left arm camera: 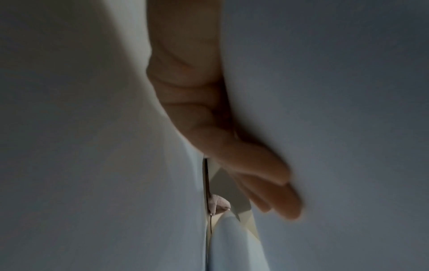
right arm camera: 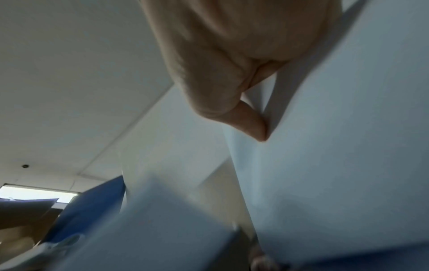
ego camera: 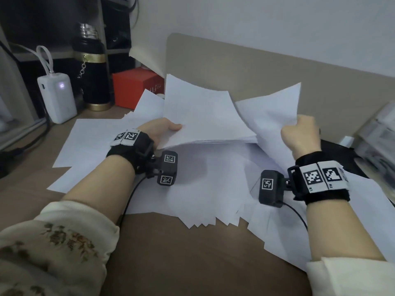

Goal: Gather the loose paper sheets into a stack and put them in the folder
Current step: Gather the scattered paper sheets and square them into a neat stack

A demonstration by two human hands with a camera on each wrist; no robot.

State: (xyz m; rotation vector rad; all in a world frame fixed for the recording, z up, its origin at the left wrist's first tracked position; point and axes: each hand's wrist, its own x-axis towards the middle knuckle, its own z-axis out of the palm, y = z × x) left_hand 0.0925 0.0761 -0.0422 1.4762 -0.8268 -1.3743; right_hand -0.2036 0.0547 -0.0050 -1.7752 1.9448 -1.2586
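The left sleeve (ego camera: 51, 242), nearest the head camera, lay over the desk (ego camera: 171, 253). The left hand (ego camera: 159, 130) held a partial stack (ego camera: 205, 120) clear of the desk, thumb on top and fingers (left arm camera: 267, 176) extended beneath. The right hand (ego camera: 301, 133) was closed on one raised sheet (ego camera: 273, 116), pinching its edge between thumb (right arm camera: 246, 121) and curled fingers. Loose sheets (ego camera: 203, 189) covered the desk below both hands, several overhanging its near edge. A dark flat item (ego camera: 342, 154) beyond the right wrist was possibly the folder; this could not be confirmed. Risks, as judged: the stack was held at one corner only, so its far end sagged and could fan out or slide if tilted. The pinched sheet could crease or tear if pulled. A sweeping forearm could push overhanging sheets off the desk.
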